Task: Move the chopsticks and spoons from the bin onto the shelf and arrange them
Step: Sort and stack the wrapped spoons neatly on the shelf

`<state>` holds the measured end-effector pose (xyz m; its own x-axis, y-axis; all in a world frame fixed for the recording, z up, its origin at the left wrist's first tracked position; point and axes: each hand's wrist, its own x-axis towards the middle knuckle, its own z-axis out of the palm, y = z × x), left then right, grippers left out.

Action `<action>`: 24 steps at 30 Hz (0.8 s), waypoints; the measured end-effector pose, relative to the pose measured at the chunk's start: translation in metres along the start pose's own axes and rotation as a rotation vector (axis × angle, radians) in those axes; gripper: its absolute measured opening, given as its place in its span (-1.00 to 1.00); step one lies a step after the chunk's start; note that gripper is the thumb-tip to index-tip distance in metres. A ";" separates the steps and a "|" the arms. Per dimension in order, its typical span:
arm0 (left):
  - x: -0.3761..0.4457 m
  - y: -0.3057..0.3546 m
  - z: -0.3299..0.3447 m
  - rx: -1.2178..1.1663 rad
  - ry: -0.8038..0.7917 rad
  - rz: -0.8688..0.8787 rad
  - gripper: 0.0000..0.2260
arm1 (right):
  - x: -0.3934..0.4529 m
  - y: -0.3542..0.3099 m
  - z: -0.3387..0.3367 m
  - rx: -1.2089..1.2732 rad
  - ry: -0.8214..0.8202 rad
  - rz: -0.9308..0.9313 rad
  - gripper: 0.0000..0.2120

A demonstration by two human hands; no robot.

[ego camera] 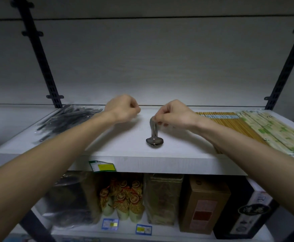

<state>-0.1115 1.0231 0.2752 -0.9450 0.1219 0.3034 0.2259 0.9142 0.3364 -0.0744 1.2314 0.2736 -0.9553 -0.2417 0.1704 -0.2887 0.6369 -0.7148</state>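
Right hand (175, 113) pinching handles of stacked shiny grey metal spoons (154, 135), bowls resting on white shelf (125, 154). Left hand (123, 109) curling into fist, gripping nothing visible.

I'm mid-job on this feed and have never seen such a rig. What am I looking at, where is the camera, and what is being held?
There is no machine: these are a person's two bare arms, filmed by one wide-angle camera on their head, looking forward and down. The right hand pinches the handles of stacked metal spoons, bowls resting on the white shelf. The left hand is curled; whether it holds anything is unclear. Bagged spoons lie at the left, chopsticks at the right. Packaged goods fill the shelf below.
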 end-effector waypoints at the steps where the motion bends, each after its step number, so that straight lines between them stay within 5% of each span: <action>1: -0.001 -0.005 -0.006 0.134 0.043 0.024 -0.82 | 0.010 -0.003 0.003 -0.083 0.013 -0.041 -0.85; 5: -0.010 -0.040 -0.034 0.333 0.071 0.036 -0.76 | 0.042 -0.024 0.023 -0.414 -0.078 -0.198 -0.85; 9: -0.023 -0.095 -0.063 0.407 0.039 -0.081 -0.65 | 0.070 -0.058 0.050 -0.611 -0.201 -0.314 -0.63; 13: -0.029 -0.150 -0.086 0.380 -0.088 -0.239 -0.39 | 0.093 -0.093 0.087 -0.647 -0.357 -0.302 -0.29; 16: -0.030 -0.179 -0.089 0.310 -0.223 -0.280 -0.31 | 0.102 -0.107 0.115 -0.593 -0.441 -0.282 -0.24; 24: -0.029 -0.225 -0.078 0.059 -0.114 -0.198 -0.85 | 0.100 -0.110 0.137 -0.667 -0.329 -0.342 -0.35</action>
<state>-0.1163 0.7835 0.2603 -0.9908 -0.0223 0.1334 0.0225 0.9453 0.3255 -0.1296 1.0368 0.2764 -0.7699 -0.6377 0.0244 -0.6371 0.7657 -0.0880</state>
